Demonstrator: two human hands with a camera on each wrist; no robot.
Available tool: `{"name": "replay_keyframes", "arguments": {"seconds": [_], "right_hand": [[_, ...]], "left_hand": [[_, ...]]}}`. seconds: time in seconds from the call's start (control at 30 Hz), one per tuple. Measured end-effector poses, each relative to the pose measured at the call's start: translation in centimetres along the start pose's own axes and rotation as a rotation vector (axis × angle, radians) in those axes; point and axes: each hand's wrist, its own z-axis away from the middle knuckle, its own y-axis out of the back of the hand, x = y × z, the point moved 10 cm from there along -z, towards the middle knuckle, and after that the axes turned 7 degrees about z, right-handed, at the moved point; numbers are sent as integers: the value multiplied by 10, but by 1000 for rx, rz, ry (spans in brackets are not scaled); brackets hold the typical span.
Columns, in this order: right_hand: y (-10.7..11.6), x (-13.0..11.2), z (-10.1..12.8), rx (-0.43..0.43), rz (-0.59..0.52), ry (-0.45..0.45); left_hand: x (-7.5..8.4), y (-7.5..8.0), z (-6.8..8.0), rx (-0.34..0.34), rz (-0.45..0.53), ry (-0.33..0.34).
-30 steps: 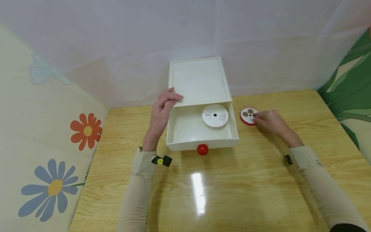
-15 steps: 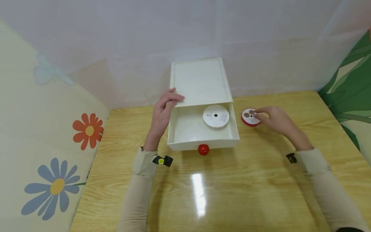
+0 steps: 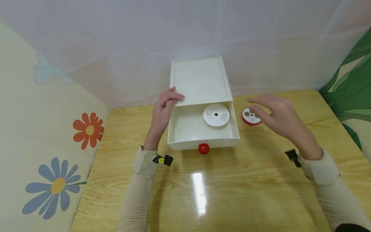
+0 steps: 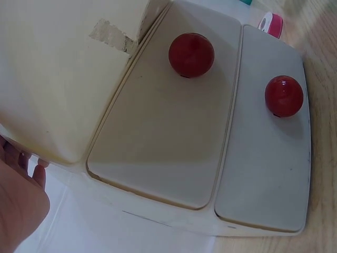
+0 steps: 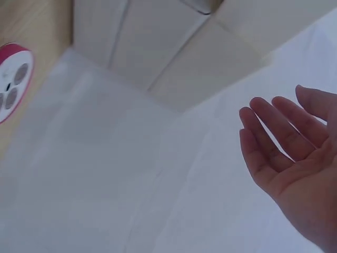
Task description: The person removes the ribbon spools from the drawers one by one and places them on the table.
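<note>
The placing of the red spool (image 3: 250, 120) on the table (image 3: 237, 180), right of the drawer (image 3: 185, 145), was judged complete. It was partly hidden by the right hand (image 3: 279, 114), apparently held clear above it; the fingers were well parted, nothing held. The box (image 3: 201, 80) was touched by the relaxed left hand (image 3: 163, 111). The drawer's white spool (image 3: 213, 120) probably needed reaching next.

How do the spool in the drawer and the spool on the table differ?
The drawer spool lies in the open drawer, the table spool on the table. The drawer spool's edge is white, the table spool's red. The drawer spool appears larger than the table spool. Both have white, round faces.
</note>
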Motion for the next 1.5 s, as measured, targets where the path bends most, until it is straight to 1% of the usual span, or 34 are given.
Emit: {"name": "replay_keyframes", "arguments": {"seconds": [0.1, 0.2, 0.27, 0.33, 0.47, 0.53, 0.67, 0.8, 0.93, 1.07, 1.17, 1.27, 1.5], "right_hand": [[7, -18, -5, 59, 1, 90], [6, -36, -10, 77, -3, 183], [0, -45, -14, 57, -31, 234], [-9, -53, -17, 17, -65, 274], [-28, -66, -22, -75, -107, 315], [-36, -71, -26, -122, -104, 318], [-55, -78, -32, -228, -52, 309], [-71, -81, -33, -347, -23, 281], [-80, -84, -34, -440, -64, 274], [-89, -83, -33, -544, -173, 257], [-91, -81, -34, -572, -217, 234], [-91, -81, -34, -575, -222, 238], [-98, -88, -33, -640, -189, 312]], "left_hand": [[1, 0, 0, -3, -3, -7], [1, 1, -1, -2, -6, -13], [1, 1, -1, 2, -6, -12], [0, 2, -1, 4, -6, -7], [-1, 1, -2, 2, -8, -5], [-1, 1, -2, 2, -11, -10], [-1, 1, -1, 2, -12, -16], [-2, 1, 0, -2, -15, -17], [-2, 0, 0, -3, -16, -17], [-2, 0, -1, -2, -20, -16], [-2, 0, -1, -6, -19, -15], [-3, -1, 0, -9, -17, -16], [-2, 0, 0, -3, -12, -20]]}}
